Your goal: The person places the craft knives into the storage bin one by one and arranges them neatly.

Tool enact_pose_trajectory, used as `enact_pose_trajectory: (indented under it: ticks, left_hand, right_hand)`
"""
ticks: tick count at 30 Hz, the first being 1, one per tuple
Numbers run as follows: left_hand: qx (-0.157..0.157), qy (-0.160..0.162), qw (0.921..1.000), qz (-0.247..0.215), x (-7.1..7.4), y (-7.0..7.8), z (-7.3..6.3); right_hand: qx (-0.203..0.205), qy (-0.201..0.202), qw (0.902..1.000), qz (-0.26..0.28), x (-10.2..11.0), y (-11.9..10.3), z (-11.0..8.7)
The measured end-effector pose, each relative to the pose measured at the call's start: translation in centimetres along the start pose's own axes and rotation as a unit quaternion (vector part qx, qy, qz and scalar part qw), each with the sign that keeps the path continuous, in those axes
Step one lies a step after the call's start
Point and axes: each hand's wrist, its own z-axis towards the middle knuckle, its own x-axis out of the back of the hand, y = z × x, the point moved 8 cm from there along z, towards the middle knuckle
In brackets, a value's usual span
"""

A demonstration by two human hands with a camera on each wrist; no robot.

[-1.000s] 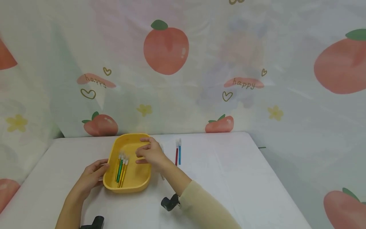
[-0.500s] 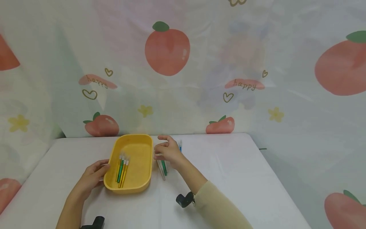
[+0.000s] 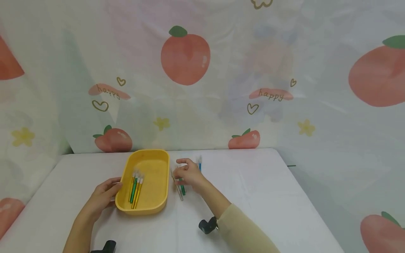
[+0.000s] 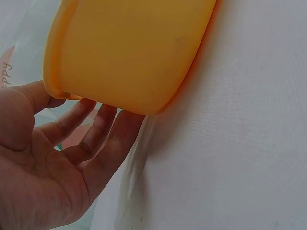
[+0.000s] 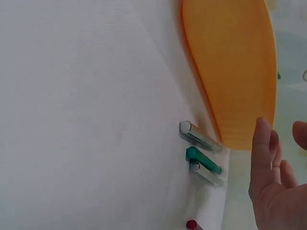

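right hand (image 3: 188,175) has moved from above the yellow tray (image 3: 155,182) to just past its right side since a second ago; left hand (image 3: 100,195) unchanged at the tray's left wall.

nearest: black wrist device (image 3: 107,246), below and left of the tray; second device (image 3: 207,225), below and right of it, next to a pale sleeve (image 3: 248,230).

left hand grips the tray's left edge, thumb at the rim, bent fingers against the outer wall. tray stands flat on the white tabletop (image 3: 240,200). inside, on its left half: three gold sticks (image 3: 137,193) and one green stick (image 3: 134,191), side by side, pale tips pointing away.

right of the tray, lying on the cloth: silver stick (image 5: 199,135) just beside it, then a dark green stick (image 5: 204,159), a pale stick (image 5: 206,173) and, farther out, a red stick (image 5: 192,224). right hand is above these, relaxed, fingers loosely bent, thumb apart.

blue stick (image 3: 200,167): right of the tray, partly hidden by that hand.

farthest: fruit-print backdrop (image 3: 202,116), behind the tray.
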Motion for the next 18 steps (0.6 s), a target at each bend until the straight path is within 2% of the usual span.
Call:
enact_pose_trajectory:
  ticks: [5, 8, 13, 18]
  left_hand:
    - [0.0, -0.002, 1.0, -0.003, 0.0, -0.1, 0.1]
    - [-0.001, -0.002, 1.0, -0.003, 0.0, -0.1, 0.0]
    - [-0.001, 0.001, 1.0, -0.001, 0.0, -0.1, -0.1]
    - [-0.002, 0.001, 1.0, 0.001, 0.0, -0.1, -0.1]
  right_hand:
    - [0.008, -0.013, 0.9977, -0.066, -0.4, 0.9, 0.3]
    - [0.021, -0.018, 0.9902, -0.137, -0.6, 1.5, 0.5]
    - [0.049, -0.008, 0.968, -0.246, -0.6, 1.9, 0.6]
    - [0.07, 0.014, 0.9358, -0.345, -0.5, 1.6, 0.5]
